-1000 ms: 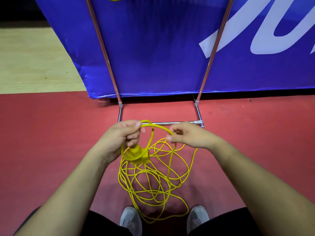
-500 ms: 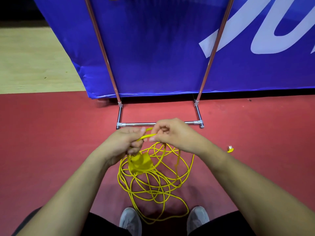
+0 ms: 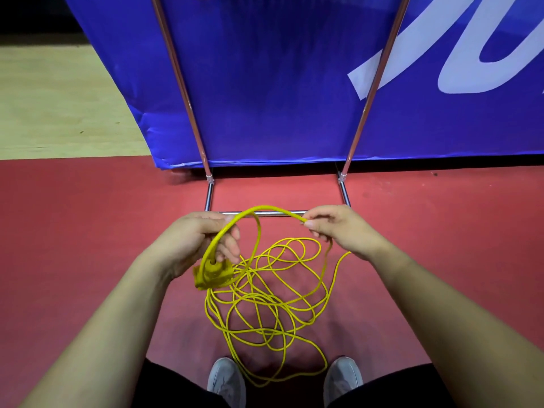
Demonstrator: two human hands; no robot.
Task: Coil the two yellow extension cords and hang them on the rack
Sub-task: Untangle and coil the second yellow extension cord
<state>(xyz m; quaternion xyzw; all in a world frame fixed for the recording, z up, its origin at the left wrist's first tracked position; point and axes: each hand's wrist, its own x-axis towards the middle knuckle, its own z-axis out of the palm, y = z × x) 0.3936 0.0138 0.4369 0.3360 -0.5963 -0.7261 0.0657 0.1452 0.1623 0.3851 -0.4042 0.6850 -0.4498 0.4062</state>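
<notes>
Cord [image 3: 265, 293]: yellow, a loose tangle on the red floor [image 3: 88, 231] just in front of the rack [image 3: 273, 213]; one arc is raised over the rack's base bar.
Socket block [image 3: 213, 275]: yellow, on the cord's end, hanging under the left hand.
Left hand [image 3: 197, 240]: before the rack's left foot, fingers curled round the cord.
Right hand [image 3: 338, 231]: before the rack's right foot, thumb and fingertips pinching the arc.
Banner [image 3: 279, 83]: blue, behind the rack.
Shoes [image 3: 226, 381]: grey, beyond the tangle from the rack.
</notes>
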